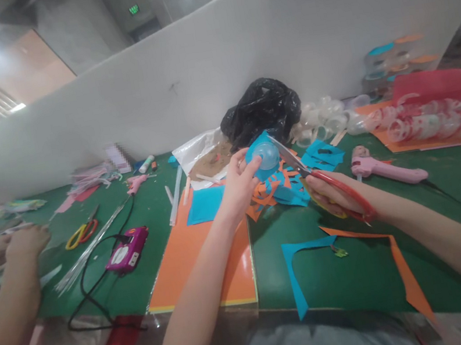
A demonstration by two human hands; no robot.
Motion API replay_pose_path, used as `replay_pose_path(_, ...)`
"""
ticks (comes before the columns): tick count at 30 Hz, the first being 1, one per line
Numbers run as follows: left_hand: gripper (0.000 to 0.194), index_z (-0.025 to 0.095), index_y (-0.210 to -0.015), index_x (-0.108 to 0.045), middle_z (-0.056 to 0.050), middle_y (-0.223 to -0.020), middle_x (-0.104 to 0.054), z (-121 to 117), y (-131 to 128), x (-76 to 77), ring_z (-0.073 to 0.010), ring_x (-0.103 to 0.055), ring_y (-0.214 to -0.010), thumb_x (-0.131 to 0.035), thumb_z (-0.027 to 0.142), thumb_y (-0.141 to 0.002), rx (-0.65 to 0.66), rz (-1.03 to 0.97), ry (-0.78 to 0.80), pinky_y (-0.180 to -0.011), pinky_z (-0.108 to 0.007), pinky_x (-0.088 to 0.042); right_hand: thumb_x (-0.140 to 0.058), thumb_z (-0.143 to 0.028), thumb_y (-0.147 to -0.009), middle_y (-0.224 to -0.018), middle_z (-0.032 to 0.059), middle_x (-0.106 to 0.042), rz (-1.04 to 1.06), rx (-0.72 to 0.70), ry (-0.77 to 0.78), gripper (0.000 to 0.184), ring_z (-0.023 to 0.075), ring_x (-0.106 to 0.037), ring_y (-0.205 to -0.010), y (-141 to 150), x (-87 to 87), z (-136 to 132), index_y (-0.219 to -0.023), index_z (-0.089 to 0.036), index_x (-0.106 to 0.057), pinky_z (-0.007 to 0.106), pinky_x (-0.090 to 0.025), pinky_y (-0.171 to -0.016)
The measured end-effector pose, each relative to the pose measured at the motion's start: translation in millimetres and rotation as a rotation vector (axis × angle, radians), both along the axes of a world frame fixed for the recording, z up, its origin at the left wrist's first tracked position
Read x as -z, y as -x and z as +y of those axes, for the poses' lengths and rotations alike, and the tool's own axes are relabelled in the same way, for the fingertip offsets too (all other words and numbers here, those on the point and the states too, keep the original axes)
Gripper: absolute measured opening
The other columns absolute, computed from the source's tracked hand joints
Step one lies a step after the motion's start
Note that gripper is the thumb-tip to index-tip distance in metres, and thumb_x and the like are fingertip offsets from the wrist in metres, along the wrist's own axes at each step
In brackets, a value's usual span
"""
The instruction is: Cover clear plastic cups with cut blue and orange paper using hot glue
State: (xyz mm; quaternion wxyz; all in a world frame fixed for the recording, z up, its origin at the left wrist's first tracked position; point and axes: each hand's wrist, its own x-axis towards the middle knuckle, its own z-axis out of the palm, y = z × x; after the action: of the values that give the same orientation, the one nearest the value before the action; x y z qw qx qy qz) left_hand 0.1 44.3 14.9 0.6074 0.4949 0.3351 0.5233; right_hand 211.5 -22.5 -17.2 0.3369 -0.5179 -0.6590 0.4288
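My left hand point(238, 180) is closed on a piece of blue paper with a clear plastic dome point(264, 158) on it, held up above the green table point(361, 268). My right hand point(333, 193) grips red-handled scissors point(329, 179). Their blades reach up to the right edge of the blue piece. Orange and blue paper scraps point(278, 191) lie on the table under both hands.
Orange sheets point(196, 260) lie front left, cut blue and orange offcuts point(345, 253) in front. A pink glue gun point(382, 167) lies at right, a magenta one point(128, 249) with a black cord at left. Another person's arms point(8, 268) rest far left. A black bag point(261, 108) and several clear plastic rings point(425, 119) sit at the back.
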Motion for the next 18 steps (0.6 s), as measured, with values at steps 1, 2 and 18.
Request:
replay_pose_path(1,0.038,0.026,-0.117,-0.061,-0.004,-0.115,-0.068,0.3,0.1,0.4,-0.0146,-0.067,-0.097,-0.079,0.037,-0.086,0.002,0.002,-0.001,-0.082,-0.026,-0.053,-0.033,-0.083,-0.091,-0.038,-0.0052,-0.037,0.001,0.012,0.007,0.061,0.0112,-0.035,-0.033,-0.8,0.5,0.1,-0.068,-0.027,-0.035,0.028,-0.029,-0.039)
replay_pose_path(2,0.038,0.026,-0.117,-0.061,-0.004,-0.115,-0.069,0.6,0.3,0.5,-0.0146,-0.067,-0.096,-0.079,0.037,-0.086,0.003,0.003,0.0,-0.082,-0.027,-0.053,-0.034,-0.083,-0.091,-0.037,-0.005,-0.037,-0.006,0.019,0.011,0.061,0.0116,-0.036,-0.034,-1.6,0.6,0.2,-0.068,-0.027,-0.036,0.028,-0.03,-0.039)
replay_pose_path(18,0.044,0.023,-0.115,-0.061,-0.001,-0.101,-0.068,6.1,9.5,-6.9,-0.0107,-0.063,-0.081,-0.084,0.035,-0.079,0.003,0.082,-0.07,-0.077,-0.024,-0.049,-0.032,-0.079,-0.095,-0.043,-0.0048,-0.042,-0.072,-0.092,-0.016,0.06,0.0126,-0.04,-0.041,-8.3,-2.2,-1.1,-0.068,-0.027,-0.039,0.028,-0.035,-0.044)
